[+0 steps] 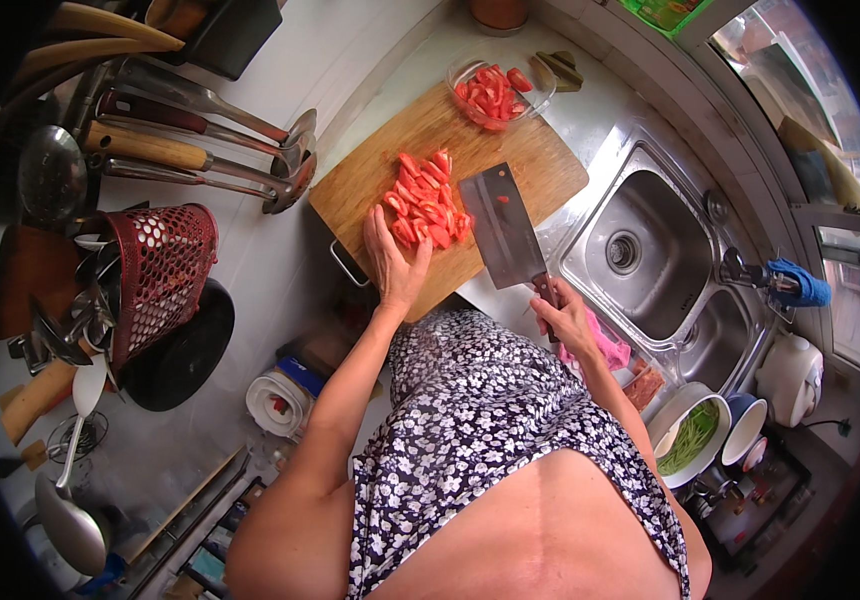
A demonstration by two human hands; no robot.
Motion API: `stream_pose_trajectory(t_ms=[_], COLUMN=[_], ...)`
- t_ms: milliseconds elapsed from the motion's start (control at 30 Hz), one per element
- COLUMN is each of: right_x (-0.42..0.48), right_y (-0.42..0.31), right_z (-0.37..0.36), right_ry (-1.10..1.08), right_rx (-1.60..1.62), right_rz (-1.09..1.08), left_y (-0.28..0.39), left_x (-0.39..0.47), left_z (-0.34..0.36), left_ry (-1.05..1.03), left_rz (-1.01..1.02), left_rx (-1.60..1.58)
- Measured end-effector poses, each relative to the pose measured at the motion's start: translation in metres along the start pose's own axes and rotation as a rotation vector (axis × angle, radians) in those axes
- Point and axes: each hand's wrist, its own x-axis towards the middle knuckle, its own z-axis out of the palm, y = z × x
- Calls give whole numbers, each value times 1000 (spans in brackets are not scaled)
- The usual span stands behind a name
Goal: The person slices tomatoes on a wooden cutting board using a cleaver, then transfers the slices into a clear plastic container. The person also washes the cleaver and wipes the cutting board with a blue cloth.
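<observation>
My right hand (566, 315) grips the wooden handle of a cleaver (503, 232). Its broad blade lies flat or nearly so over the right side of a wooden cutting board (550, 161), with a bit of tomato stuck on it. My left hand (397, 259) rests at the near edge of a pile of sliced tomato (430, 196), fingers and thumb spread around its lower left side. Whether the fingers press on the slices is hard to tell. At the board's far end stands a clear bowl (546, 81) holding more tomato slices (491, 96).
A double steel sink (595, 259) lies to the right, with a blue cloth (797, 283) around its faucet. Nearer are a pink cloth (601, 346) and a pot (689, 394) of green vegetables. On the left wall hang ladles (250, 161) and a red utensil basket (164, 277).
</observation>
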Motion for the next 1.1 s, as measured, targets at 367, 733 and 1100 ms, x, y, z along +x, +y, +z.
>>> stream_pose_trajectory(t_ms=[367, 733, 1100], right_x=[18, 19, 6], right_y=[16, 1, -2], right_z=[32, 42, 26], right_ry=[-143, -274, -262], right_rx=[-7, -25, -27], right_rz=[-34, -24, -42], left_y=[31, 38, 61], left_x=[11, 3, -1], left_z=[35, 38, 38], left_ry=[62, 88, 76], left_rz=[17, 85, 141], left_rx=[-70, 33, 58])
